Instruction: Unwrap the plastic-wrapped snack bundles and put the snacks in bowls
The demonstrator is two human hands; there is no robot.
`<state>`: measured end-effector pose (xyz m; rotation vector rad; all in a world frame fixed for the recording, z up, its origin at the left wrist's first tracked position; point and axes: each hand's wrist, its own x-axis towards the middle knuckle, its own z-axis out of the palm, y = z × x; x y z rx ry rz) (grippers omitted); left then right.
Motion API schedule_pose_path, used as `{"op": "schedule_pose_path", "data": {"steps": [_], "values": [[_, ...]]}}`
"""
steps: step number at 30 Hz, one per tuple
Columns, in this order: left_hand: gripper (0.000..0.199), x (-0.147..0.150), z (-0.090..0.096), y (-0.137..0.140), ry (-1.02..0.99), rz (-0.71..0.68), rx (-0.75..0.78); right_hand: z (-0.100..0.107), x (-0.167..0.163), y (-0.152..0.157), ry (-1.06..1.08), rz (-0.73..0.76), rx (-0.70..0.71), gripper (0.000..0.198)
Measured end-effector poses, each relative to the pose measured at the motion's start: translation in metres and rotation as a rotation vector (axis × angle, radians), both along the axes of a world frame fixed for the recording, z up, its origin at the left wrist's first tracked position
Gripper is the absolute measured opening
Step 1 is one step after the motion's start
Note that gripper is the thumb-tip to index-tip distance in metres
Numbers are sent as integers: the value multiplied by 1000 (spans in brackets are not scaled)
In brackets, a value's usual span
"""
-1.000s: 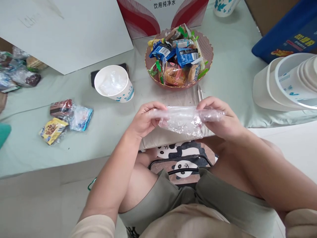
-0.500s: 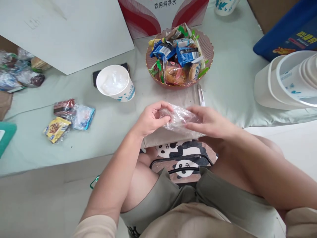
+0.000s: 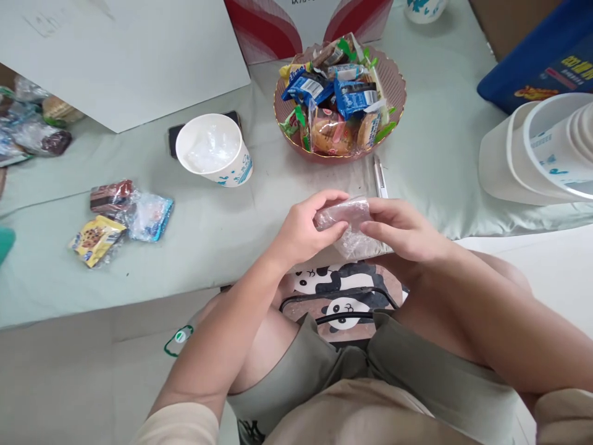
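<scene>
Gripping: left hand (image 3: 309, 227) and right hand (image 3: 410, 230), fingers curled onto clear plastic (image 3: 356, 241)
Clear plastic: just right of frame centre
Bowl (image 3: 393, 86): upper centre, holding snacks (image 3: 354, 97)

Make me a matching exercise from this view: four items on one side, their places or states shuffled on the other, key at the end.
Column one
1. Left hand and right hand
2. Bowl
3. Phone
4. Cookie packet

Column two
A. Black, partly hidden by a paper cup
B. Yellow, lying near a red packet and a blue packet
C. Touching clear plastic
D. Pink, filled with wrapped snacks

Right pairs: 1-C, 2-D, 3-A, 4-B
</scene>
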<state>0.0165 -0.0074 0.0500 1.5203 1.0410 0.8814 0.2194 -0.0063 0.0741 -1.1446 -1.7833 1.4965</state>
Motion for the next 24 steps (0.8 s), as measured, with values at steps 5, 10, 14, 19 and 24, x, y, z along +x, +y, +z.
{"op": "schedule_pose_path", "data": {"steps": [5, 10, 14, 19, 24], "values": [[32, -13, -1, 4, -72, 74, -51, -9, -17, 2, -195, -253, 256, 34], [23, -34, 7, 9, -228, 295, 108, -3, -38, -2, -234, -269, 352, 14], [7, -66, 17, 16, -370, 716, 329, 23, -63, 11, -302, -436, 627, 15], [17, -103, 19, 19, -552, 1067, 239, 57, -143, 75, -491, -125, 962, 19], [20, -119, 20, 13, -675, 1089, 165, 38, -213, 132, -688, 181, 928, 9]]}}
